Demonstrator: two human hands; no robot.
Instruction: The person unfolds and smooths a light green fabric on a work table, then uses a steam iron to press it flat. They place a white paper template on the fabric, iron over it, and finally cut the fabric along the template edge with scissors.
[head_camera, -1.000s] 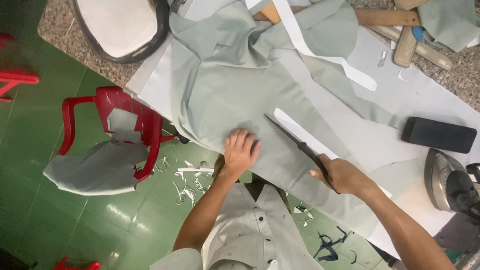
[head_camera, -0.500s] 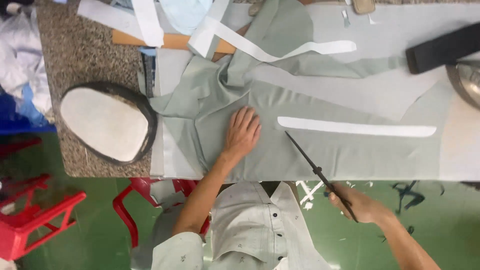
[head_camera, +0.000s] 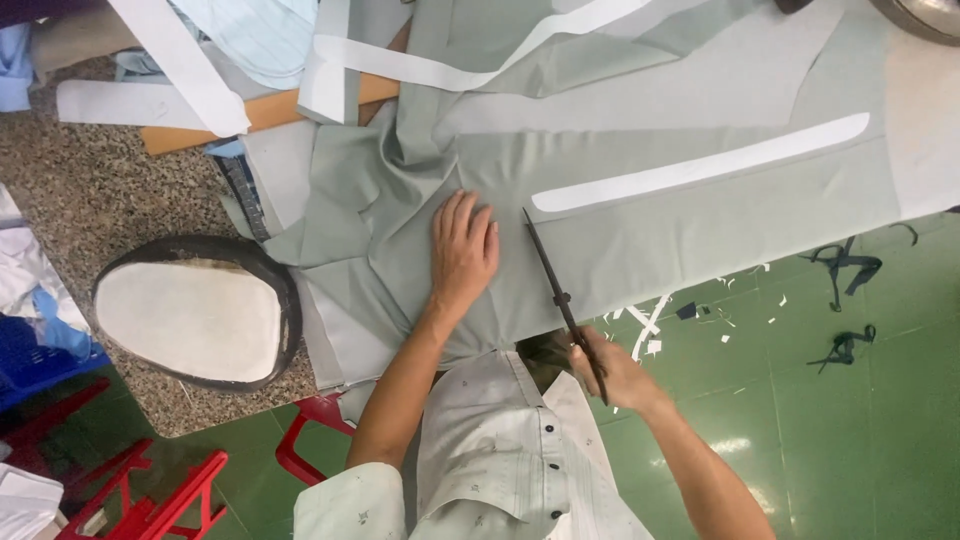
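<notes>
Oval white pressing pad with a dark rim (head_camera: 190, 312) at the left on a speckled stone table (head_camera: 90, 200), with red plastic stools (head_camera: 150, 500) near it on the floor. Left hand (head_camera: 462, 250) lies flat, fingers spread, palm down on the grey-green cut cloth (head_camera: 640, 215) draped over the table's near edge. Right hand (head_camera: 612, 372), just right of it, is closed around the handles of long dark scissors (head_camera: 556, 288), whose blades point far across the cloth toward a long white paper strip (head_camera: 700, 175).
</notes>
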